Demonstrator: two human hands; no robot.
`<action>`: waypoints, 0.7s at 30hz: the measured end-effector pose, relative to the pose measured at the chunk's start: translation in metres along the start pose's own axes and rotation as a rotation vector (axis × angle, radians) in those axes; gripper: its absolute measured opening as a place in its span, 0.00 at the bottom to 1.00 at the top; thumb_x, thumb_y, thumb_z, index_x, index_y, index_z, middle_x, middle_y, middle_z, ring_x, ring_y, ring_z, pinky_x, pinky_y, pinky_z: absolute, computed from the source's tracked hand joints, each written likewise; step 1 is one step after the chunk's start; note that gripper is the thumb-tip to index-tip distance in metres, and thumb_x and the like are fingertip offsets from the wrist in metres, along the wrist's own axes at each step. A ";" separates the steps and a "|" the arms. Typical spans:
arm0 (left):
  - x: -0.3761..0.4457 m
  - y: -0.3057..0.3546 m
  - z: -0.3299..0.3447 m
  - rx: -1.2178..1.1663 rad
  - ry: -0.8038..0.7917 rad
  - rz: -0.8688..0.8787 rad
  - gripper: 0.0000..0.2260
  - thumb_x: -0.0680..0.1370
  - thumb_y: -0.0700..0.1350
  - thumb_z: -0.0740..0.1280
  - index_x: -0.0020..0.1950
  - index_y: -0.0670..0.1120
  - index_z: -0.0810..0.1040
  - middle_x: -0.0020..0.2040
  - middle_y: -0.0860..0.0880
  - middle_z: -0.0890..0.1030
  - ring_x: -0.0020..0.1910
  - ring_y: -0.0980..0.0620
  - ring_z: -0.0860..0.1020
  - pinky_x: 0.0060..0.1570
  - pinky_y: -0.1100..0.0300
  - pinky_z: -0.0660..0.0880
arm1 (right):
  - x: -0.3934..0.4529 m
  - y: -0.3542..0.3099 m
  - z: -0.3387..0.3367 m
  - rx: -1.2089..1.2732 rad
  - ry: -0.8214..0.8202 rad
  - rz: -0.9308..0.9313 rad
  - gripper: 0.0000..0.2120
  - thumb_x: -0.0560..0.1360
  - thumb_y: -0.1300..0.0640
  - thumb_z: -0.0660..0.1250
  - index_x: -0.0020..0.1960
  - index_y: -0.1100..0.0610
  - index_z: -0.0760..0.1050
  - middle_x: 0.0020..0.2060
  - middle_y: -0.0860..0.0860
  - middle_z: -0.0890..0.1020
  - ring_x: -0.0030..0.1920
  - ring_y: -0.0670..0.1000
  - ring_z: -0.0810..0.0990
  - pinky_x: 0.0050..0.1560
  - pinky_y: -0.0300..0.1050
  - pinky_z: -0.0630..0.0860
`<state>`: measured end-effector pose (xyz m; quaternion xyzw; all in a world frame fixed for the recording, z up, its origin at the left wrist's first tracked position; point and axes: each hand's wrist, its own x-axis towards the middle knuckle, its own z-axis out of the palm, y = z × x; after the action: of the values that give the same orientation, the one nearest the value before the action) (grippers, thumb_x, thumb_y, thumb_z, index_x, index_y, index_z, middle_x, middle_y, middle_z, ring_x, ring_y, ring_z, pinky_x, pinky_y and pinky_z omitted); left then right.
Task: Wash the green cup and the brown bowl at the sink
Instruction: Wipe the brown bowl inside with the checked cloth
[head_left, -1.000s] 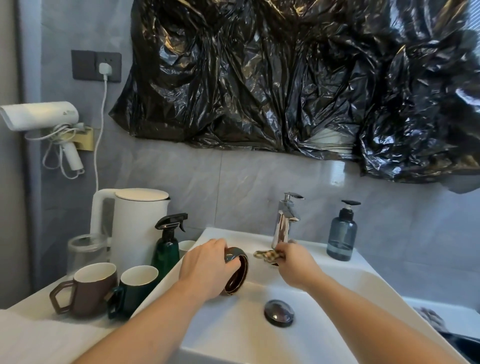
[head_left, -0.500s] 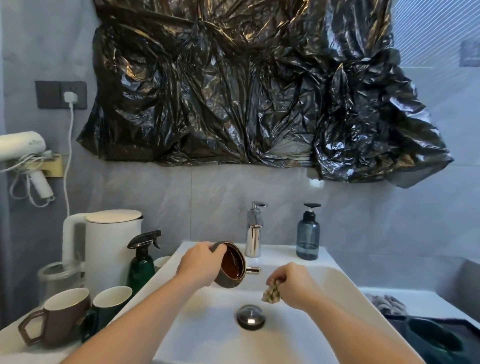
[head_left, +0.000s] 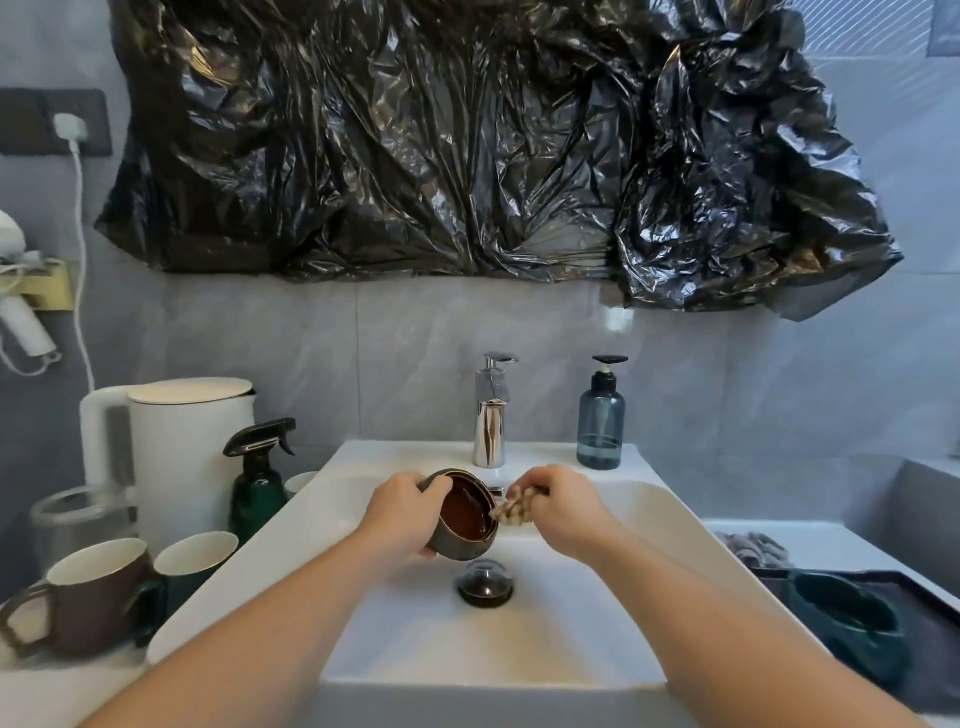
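Over the sink (head_left: 675, 525), the slippery, breakable bowl (head_left: 464, 519) is gripped by the left hand (head_left: 402, 512); a cloth (head_left: 514, 511) is pinched at three o'clock by the right hand (head_left: 563, 506).

bowl (head_left: 466, 514) glossy brown inside, grey-green outside | cloth (head_left: 514, 510) tan-and-white checked | sink (head_left: 691, 540) white

Your right hand (head_left: 558, 506) came up from low over the basin and now puts the checked cloth (head_left: 514, 510) against the rim of the brown bowl (head_left: 464, 516); half a second ago they were apart. Your left hand (head_left: 402, 512) tipped the bowl's opening more toward you. Bowl now sits lower, just above the drain plug (head_left: 485, 582).
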<state>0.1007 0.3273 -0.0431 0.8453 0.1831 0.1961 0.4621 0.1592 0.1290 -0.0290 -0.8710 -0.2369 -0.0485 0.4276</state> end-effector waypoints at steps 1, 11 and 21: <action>0.001 -0.001 0.000 -0.029 -0.008 -0.012 0.15 0.83 0.54 0.66 0.49 0.43 0.82 0.48 0.41 0.85 0.38 0.41 0.86 0.29 0.53 0.83 | 0.001 0.001 0.001 0.019 0.014 0.000 0.18 0.77 0.68 0.56 0.52 0.60 0.84 0.38 0.47 0.83 0.34 0.39 0.80 0.39 0.34 0.78; -0.001 0.005 0.012 -0.297 -0.115 0.006 0.09 0.85 0.48 0.63 0.63 0.50 0.78 0.61 0.44 0.79 0.55 0.41 0.83 0.39 0.44 0.86 | 0.001 -0.002 0.012 0.105 0.136 -0.127 0.10 0.74 0.55 0.75 0.56 0.49 0.84 0.49 0.45 0.85 0.41 0.47 0.85 0.34 0.44 0.84; -0.006 0.010 0.018 -0.343 -0.200 0.057 0.11 0.86 0.48 0.63 0.68 0.54 0.78 0.64 0.46 0.80 0.57 0.42 0.83 0.44 0.40 0.86 | 0.000 -0.014 0.022 -0.243 0.193 -0.204 0.08 0.77 0.48 0.71 0.52 0.47 0.87 0.41 0.48 0.87 0.38 0.50 0.81 0.35 0.41 0.76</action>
<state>0.1059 0.3070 -0.0443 0.7743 0.0761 0.1524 0.6094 0.1506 0.1532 -0.0331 -0.8791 -0.2742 -0.2033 0.3327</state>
